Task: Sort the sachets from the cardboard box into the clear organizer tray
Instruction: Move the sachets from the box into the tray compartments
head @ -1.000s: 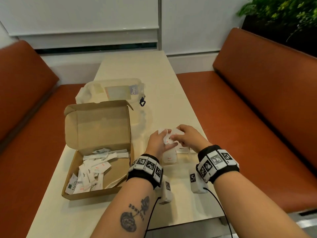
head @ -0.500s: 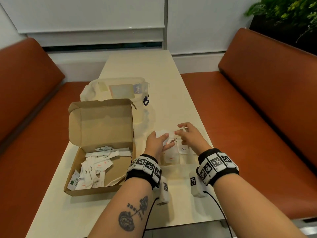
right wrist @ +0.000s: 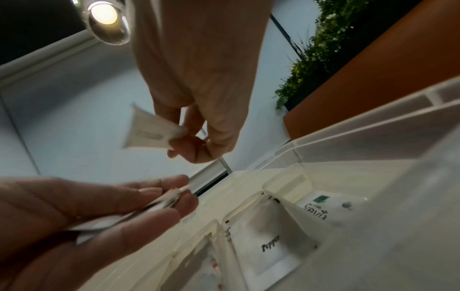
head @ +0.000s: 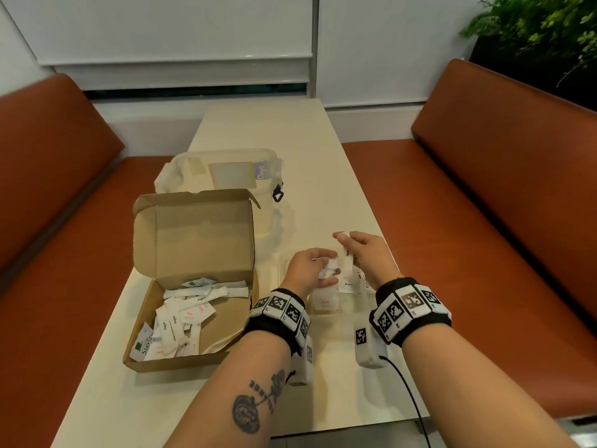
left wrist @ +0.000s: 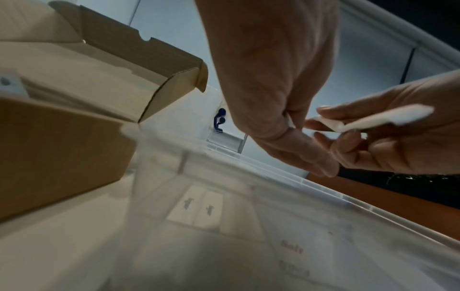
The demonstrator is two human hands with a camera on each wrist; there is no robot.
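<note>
An open cardboard box (head: 193,240) on the table's left holds several white sachets (head: 184,318). To its right lies the clear organizer tray (head: 284,266), with Salt (head: 324,302), Pepper (right wrist: 268,246) and Stevia (right wrist: 323,208) sachets in separate compartments. Above the tray my left hand (head: 326,270) holds a small stack of red-printed sachets (right wrist: 149,204) between thumb and fingers. My right hand (head: 345,250), just right of it, pinches one long white sachet (head: 347,258) upright, clear of the stack. In the left wrist view this sachet (left wrist: 373,120) juts from the right hand's fingertips.
A clear lidded plastic container (head: 226,173) with a blue clasp stands behind the box. Orange benches (head: 484,221) flank the narrow table (head: 290,140). A cable (head: 410,392) runs from the right wrist off the table's near edge.
The hands were together on the stack. My right hand has drawn one sachet out and lifted it up and to the right. The left hand stays over the tray with the others.
</note>
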